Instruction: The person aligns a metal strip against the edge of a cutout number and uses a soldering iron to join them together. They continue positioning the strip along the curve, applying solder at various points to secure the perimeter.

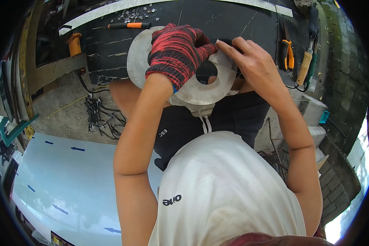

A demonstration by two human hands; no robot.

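A pale grey, rounded flat piece (203,97) with a large round hole lies over my lap at the edge of the black table. It looks like a figure eight or a pair of joined rings, partly covered by my hands. My left hand (174,53), in a red-and-black knit glove, is closed on its middle part. My bare right hand (254,59) is at the piece's upper right edge, fingers bent. A tiny light sliver shows by its index fingertip; whatever those fingers pinch is too small to make out.
On the black table (110,51) lie an orange-handled screwdriver (129,25), small metal scraps (135,15) and a long pale strip (106,11). Orange-handled pliers (288,53) and a wooden-handled tool (304,67) sit at right. Tangled cables (100,115) and a light-blue sheet (69,176) are at left.
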